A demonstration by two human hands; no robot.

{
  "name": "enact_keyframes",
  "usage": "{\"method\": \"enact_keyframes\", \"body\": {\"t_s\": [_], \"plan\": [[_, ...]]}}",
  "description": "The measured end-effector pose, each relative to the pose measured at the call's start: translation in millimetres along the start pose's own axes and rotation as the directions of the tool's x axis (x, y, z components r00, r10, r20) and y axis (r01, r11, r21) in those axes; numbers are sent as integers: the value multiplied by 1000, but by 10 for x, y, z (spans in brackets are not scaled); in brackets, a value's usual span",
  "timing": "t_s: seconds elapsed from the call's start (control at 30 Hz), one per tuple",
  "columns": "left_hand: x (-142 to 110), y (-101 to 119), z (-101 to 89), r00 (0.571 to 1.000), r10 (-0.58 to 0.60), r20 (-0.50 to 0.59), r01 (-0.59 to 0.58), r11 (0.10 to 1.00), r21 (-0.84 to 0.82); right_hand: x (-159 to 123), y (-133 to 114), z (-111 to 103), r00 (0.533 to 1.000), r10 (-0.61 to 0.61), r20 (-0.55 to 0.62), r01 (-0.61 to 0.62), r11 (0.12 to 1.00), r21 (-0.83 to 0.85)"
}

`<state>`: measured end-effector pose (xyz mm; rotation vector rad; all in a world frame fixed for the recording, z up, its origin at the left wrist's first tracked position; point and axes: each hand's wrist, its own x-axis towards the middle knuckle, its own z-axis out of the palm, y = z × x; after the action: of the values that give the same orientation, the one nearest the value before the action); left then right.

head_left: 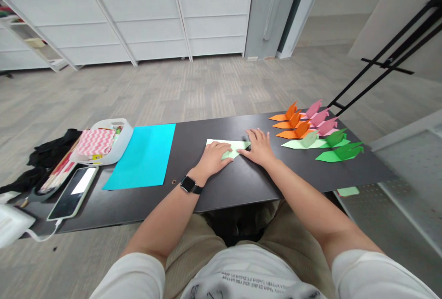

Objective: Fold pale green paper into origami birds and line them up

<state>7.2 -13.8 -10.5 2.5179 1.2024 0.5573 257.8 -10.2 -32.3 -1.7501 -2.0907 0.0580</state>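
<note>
A folded sheet of pale green paper (pixel 235 146) lies on the dark table in front of me. My left hand (pixel 217 156) rests flat on its left part, fingers stretched over it and covering much of the paper. At the paper's right corner is my right hand (pixel 259 146), its thumb touching the edge and its other fingers spread above the tabletop. To the right stand several folded paper birds: orange ones (pixel 293 125), pink ones (pixel 321 117), a pale green one (pixel 307 140) and green ones (pixel 340 151).
Left of my hands lie cyan paper sheets (pixel 148 156). Beyond them are a white plastic basket (pixel 127 138) with a pink zigzag-patterned packet (pixel 95 142), a phone (pixel 74 193) on a cable, and black cloth (pixel 51 149). A black metal frame (pixel 376 66) stands behind the table's right end.
</note>
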Motion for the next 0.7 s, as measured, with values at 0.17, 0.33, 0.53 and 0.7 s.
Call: {"method": "enact_keyframes", "body": {"t_s": [0.17,0.33,0.53,0.7], "plan": [[10,17,-21,1000,-16,22,16,1000,3,28,218,-25,995,97,-20,-97,995,18],[19,-8,6,999,-15,33,15,1000,4,41,285,4,988,147,-48,-148,989,-14],[19,-34,19,1000,1,23,-2,1000,6,65,361,23,979,160,-129,-160,987,12],[17,-26,3,1000,3,23,-3,1000,-5,92,302,-132,969,115,-220,-100,992,78]]}}
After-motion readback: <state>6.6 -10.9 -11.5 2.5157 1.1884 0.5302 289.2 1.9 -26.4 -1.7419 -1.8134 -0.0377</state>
